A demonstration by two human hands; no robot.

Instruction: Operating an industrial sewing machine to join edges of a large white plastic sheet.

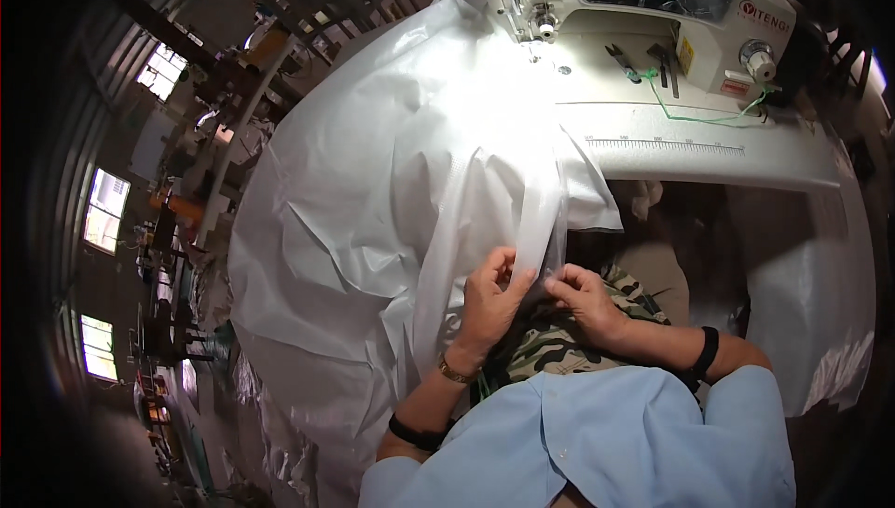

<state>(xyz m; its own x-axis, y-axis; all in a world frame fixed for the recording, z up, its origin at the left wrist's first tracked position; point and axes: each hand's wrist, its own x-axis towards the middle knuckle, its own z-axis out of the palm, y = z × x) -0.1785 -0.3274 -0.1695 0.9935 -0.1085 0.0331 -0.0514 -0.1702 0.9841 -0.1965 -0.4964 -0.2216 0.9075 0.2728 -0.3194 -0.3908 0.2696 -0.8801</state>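
Note:
A large sheet of white woven plastic fabric [354, 191] spreads over the left of the sewing table and hangs down toward my lap. My left hand [494, 295] pinches a folded edge strip of it between thumb and fingers. Just to the right, my right hand [583, 298] has its fingertips closed on a thin, see-through edge of the same material. Ahead stands a white sewing machine [643, 5] with a lit blue display. Glare under its needle area washes out the fabric there, so I cannot tell whether it lies beneath the presser foot.
Thread snips [622, 62] and small dark tools [664, 68] lie on the machine bed, with a green cord [681, 115] trailing right. A ruler scale [667, 146] runs along the table's near edge. Racks and cluttered benches [242, 135] stand at the left.

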